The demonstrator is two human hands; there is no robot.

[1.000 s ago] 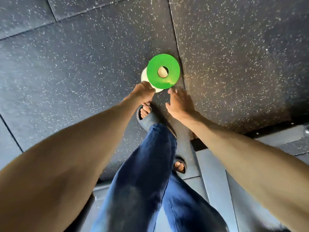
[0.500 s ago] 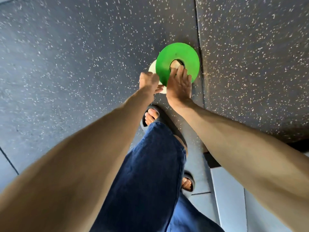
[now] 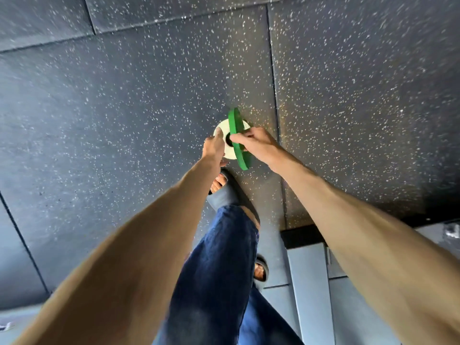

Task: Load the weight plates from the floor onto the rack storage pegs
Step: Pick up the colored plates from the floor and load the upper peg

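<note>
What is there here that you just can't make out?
Head view:
- Rack pegs: outside the frame.
- White plate: partly behind the green plate and right hand.
- Left hand: its back hides any grip on the white plate.
- Plate markings: none legible, blurred.

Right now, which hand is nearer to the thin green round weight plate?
Right. The right hand grips the green plate; the left hand, to its left, touches the white round plate beneath.
</note>
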